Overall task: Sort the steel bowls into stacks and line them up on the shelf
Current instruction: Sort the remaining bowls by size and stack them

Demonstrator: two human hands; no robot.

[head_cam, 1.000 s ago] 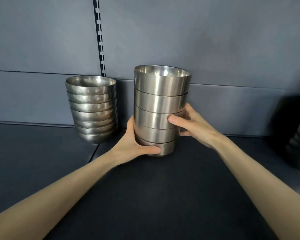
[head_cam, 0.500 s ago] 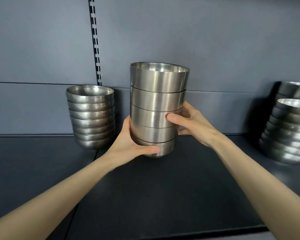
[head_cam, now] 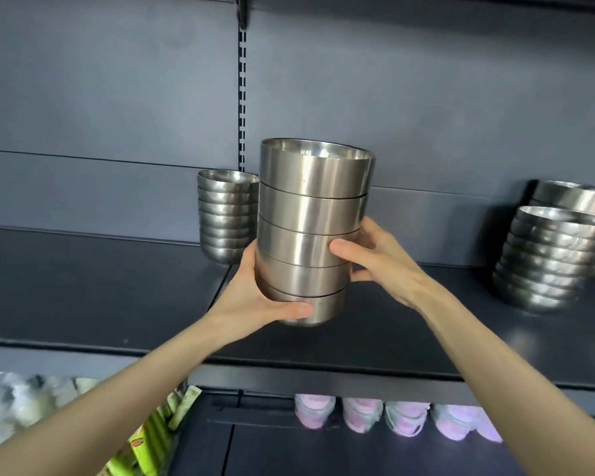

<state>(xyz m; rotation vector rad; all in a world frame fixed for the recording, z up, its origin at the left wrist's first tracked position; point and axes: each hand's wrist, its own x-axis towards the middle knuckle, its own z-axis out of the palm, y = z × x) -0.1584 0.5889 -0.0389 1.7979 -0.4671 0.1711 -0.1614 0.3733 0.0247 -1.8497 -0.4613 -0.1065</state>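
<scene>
I hold a tall stack of straight-sided steel bowls [head_cam: 311, 214] above the dark shelf [head_cam: 83, 293], tilted slightly. My left hand [head_cam: 255, 297] grips its bottom from the left, thumb across the lowest bowl. My right hand [head_cam: 375, 259] clasps the right side at mid-height. Behind and to the left, a shorter stack of rounded steel bowls [head_cam: 225, 218] stands against the back wall. At the far right stands another rounded stack [head_cam: 550, 259], with a wider stack [head_cam: 574, 197] behind it.
A slotted upright rail [head_cam: 242, 97] runs up the grey back panel. Below the shelf's front edge [head_cam: 323, 377], a lower shelf holds pink and white packs [head_cam: 392, 415], green packaging [head_cam: 152, 438] and pale blurred goods [head_cam: 11, 403].
The view has pulled back and tilted down, showing the shelf's front edge and the lower shelf. The held stack has come toward me and now hangs lifted off the shelf; both grips are unchanged.
</scene>
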